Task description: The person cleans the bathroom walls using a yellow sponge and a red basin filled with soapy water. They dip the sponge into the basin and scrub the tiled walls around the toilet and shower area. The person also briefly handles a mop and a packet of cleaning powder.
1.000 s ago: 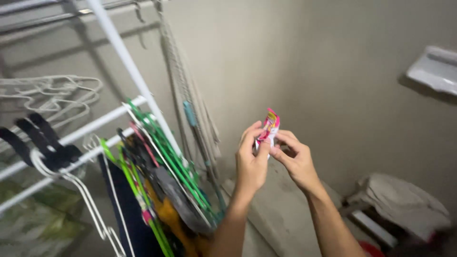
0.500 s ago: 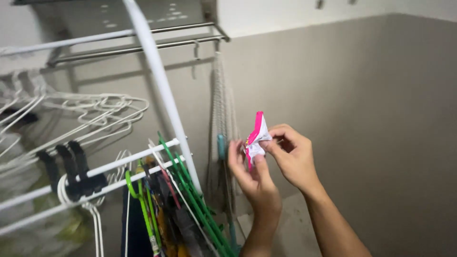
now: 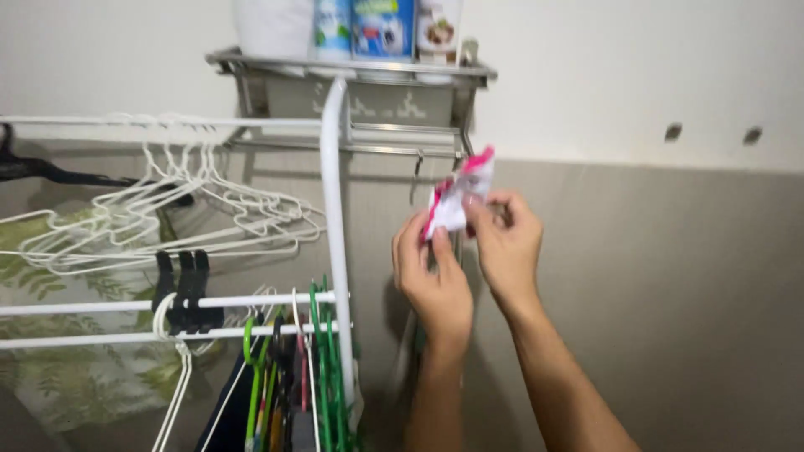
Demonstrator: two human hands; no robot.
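At centre frame, both hands pinch a small pink-and-white sachet (image 3: 456,201): the left hand (image 3: 431,280) grips its lower edge, the right hand (image 3: 507,243) its right side, fingers closed on it. Left of them stands a white rack pole (image 3: 335,251) with white hangers (image 3: 167,218) and green hangers (image 3: 322,377); a metal shelf (image 3: 352,71) sits above.

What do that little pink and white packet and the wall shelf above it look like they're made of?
Packet: thin plastic film, probably; it looks crumpled and slightly glossy between both hands. Wall shelf: metal, likely stainless steel, grey with a dull sheen.
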